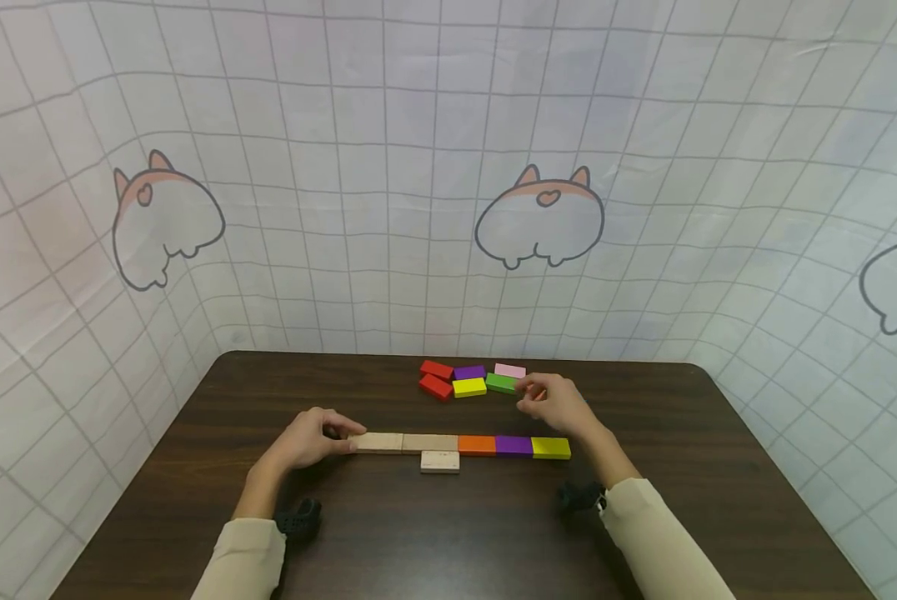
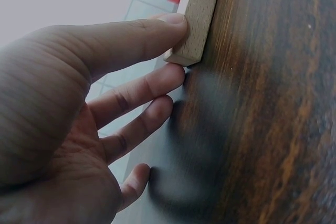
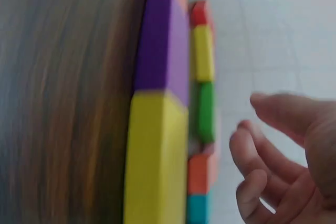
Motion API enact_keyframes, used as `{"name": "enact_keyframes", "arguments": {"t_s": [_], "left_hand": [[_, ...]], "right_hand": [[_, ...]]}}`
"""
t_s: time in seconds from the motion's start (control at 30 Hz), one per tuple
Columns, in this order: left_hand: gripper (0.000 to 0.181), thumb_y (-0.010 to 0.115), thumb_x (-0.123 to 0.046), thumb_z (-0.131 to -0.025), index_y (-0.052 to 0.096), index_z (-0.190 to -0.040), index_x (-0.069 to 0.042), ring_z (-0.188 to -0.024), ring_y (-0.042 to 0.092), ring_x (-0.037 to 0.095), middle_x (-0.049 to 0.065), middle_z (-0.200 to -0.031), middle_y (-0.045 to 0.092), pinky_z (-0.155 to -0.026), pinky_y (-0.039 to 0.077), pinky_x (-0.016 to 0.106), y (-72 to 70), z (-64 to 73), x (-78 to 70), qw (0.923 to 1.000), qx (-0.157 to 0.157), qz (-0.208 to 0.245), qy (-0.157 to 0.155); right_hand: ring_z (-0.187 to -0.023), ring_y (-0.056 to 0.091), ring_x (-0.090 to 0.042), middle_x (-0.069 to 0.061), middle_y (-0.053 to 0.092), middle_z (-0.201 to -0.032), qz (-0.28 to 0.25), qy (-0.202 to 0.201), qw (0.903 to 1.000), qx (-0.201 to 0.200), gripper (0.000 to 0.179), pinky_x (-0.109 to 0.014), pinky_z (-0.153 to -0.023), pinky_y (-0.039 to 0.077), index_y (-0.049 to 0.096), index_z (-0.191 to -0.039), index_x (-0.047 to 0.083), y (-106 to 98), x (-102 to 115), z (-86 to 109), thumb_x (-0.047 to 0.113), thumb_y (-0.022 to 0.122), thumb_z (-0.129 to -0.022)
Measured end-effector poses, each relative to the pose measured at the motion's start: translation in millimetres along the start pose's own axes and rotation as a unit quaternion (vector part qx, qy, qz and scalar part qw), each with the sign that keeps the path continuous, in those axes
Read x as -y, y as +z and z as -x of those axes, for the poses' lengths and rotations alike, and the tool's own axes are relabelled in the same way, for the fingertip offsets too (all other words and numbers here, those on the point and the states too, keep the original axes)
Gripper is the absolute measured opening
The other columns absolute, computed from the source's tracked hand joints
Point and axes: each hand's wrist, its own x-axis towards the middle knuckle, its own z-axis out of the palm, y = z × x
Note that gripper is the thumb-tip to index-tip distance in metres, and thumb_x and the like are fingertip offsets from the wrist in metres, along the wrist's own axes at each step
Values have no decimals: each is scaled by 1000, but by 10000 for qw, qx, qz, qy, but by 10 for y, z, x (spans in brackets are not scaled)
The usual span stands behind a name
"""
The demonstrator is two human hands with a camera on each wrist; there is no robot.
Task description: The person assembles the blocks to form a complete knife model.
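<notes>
Pinching the leftmost pale block (image 1: 379, 443), left hand (image 1: 310, 437) angles inward; right hand (image 1: 558, 404) arches, grip loosely spread, near the green block (image 1: 501, 383).

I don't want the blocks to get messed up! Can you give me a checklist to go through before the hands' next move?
1. Row joined end to end: ok, no gaps show.
2. Left hand on the end wooden block: ok, its thumb touches it.
3. Right hand free to pick something up: ok, it holds nothing.
4. Small wooden block lined up in the row: not ok, it lies in front.
5. Which block the right hand wants: cannot tell, the green block and far orange block are both near.
</notes>
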Motion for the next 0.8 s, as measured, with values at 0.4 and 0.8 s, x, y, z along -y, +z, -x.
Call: {"name": "enact_keyframes", "arguments": {"t_s": [0.4, 0.8], "left_hand": [[19, 81, -19, -89, 81, -108, -21, -81, 54, 17, -1, -95, 70, -71, 45, 33, 7, -4, 2, 10000, 23, -3, 7], [19, 81, -18, -89, 81, -108, -21, -80, 54, 17, -1, -93, 69, -70, 45, 32, -7, -1, 4, 10000, 11, 6, 43]], "right_hand": [[-111, 62, -39, -22, 66, -127, 631, 438, 9970, -60, 58, -49, -87, 55, 61, -142, 9, -148, -371, -171, 16, 82, -88], [-124, 58, -44, -24, 63, -135, 852, 517, 9935, 554, 70, -60, -100, 48, 56, -147, 11, -230, -428, -320, 24, 85, -85]]}}
